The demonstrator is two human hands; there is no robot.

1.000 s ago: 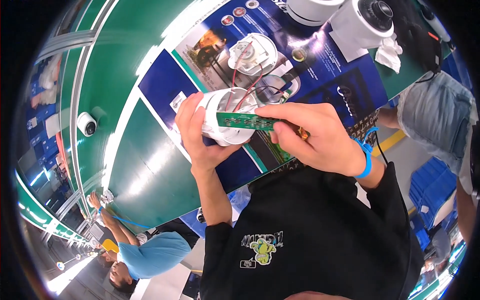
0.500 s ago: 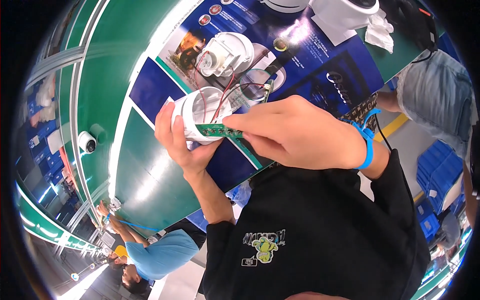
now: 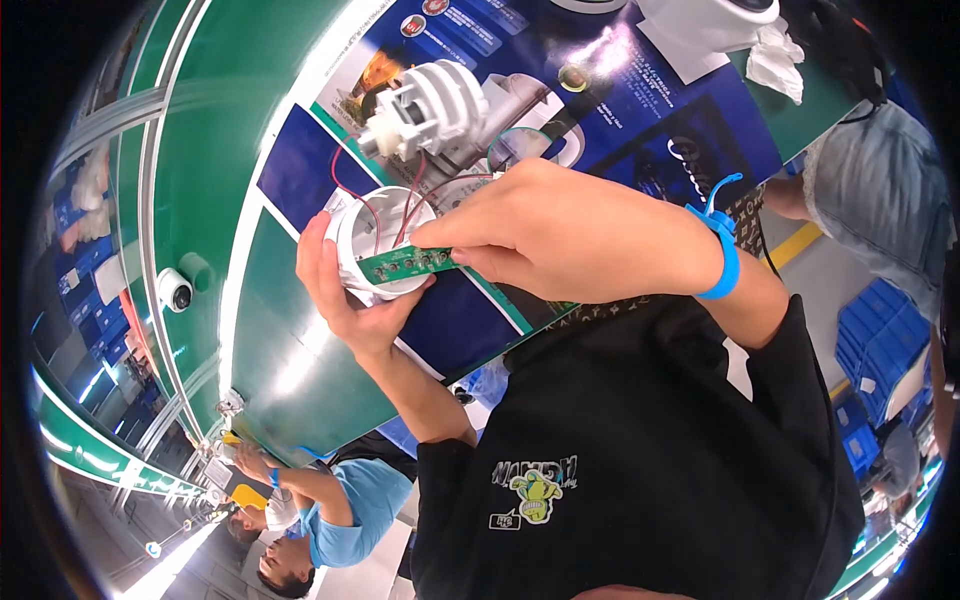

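Note:
A white round plastic housing (image 3: 352, 236) is gripped by my left hand (image 3: 345, 310), its fingers wrapped round the side and its open end facing up. My right hand (image 3: 585, 235) pinches one end of a narrow green circuit board (image 3: 400, 265), which lies across the near rim of the housing. Small dark components line the board. Red and dark wires (image 3: 345, 180) run out of the housing toward a white ribbed plastic part (image 3: 450, 100) just beyond it. A clear round disc (image 3: 520, 147) lies right of that part, partly hidden by my right hand.
A blue printed sheet (image 3: 625, 110) covers the green worktable (image 3: 290, 250). White crumpled tissue (image 3: 775, 62) and a white dome-shaped part (image 3: 710, 25) sit at the far right. A small white camera-like dome (image 3: 174, 289) stands left. Another person in blue (image 3: 365, 505) works at lower left.
Both my hands have shifted slightly left with the housing and board. The white ribbed part has tipped over, showing its ribbed side. The person in blue has moved their arms.

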